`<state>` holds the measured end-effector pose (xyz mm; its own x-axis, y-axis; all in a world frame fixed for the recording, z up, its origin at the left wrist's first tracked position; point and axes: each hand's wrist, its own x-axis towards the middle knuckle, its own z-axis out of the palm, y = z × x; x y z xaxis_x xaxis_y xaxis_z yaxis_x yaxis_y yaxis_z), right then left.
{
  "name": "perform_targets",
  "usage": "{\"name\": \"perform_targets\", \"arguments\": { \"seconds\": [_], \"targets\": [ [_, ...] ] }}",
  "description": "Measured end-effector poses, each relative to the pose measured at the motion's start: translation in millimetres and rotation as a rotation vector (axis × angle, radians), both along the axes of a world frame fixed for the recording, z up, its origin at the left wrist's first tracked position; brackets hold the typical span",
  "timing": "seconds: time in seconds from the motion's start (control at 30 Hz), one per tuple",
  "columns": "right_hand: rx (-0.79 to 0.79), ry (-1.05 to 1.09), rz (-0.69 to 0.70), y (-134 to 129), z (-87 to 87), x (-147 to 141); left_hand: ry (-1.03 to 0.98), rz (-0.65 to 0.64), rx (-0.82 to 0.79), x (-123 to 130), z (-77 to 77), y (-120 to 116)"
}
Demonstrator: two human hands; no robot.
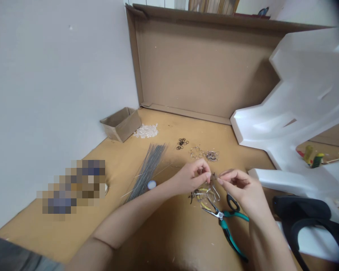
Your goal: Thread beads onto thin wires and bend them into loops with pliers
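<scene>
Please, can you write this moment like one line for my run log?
left hand: pinches small wire piece | right hand: pinches it too | below hands: teal-handled pliers, wire loops

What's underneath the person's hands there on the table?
Below the left hand and right hand lie a tangle of thin wire and teal-handled pliers. Whatever sits directly beneath the palms is covered by the hands.

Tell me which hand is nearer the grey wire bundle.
Left. The left hand is to the right of the grey wire bundle, not touching it. The right hand is farther right, on the left hand's far side.
</scene>
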<state>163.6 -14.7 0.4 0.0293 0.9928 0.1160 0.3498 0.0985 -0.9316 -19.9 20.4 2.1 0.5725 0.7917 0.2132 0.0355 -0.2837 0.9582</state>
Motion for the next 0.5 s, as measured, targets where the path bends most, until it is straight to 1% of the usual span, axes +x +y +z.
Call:
{"name": "perform_targets", "arguments": {
  "seconds": [0.1, 0.23, 0.3, 0.4, 0.5],
  "targets": [
    [0.050, 0.022, -0.051, -2.3, 1.5, -2.9, 0.086, -0.089, -0.013, -0.1, 0.2, 1.0],
    [0.057, -0.024, -0.017, -3.6, 3.0, -11.6, 0.131, -0.111, -0.034, -0.6, -0.6, 1.5],
    [0.071, -0.033, -0.038, -3.7, 3.1, -15.0, 0.101, -0.123, -0.076, -1.3, -0.7, 2.2],
    [0.107, -0.043, -0.091, -3.0, 1.8, -16.5, 0.024, -0.133, -0.195, -1.6, -1.0, 4.2],
    [0.127, -0.041, -0.070, -2.0, -0.2, -16.0, -0.022, -0.127, -0.269, 0.1, -3.0, 5.4]
  ]
}}
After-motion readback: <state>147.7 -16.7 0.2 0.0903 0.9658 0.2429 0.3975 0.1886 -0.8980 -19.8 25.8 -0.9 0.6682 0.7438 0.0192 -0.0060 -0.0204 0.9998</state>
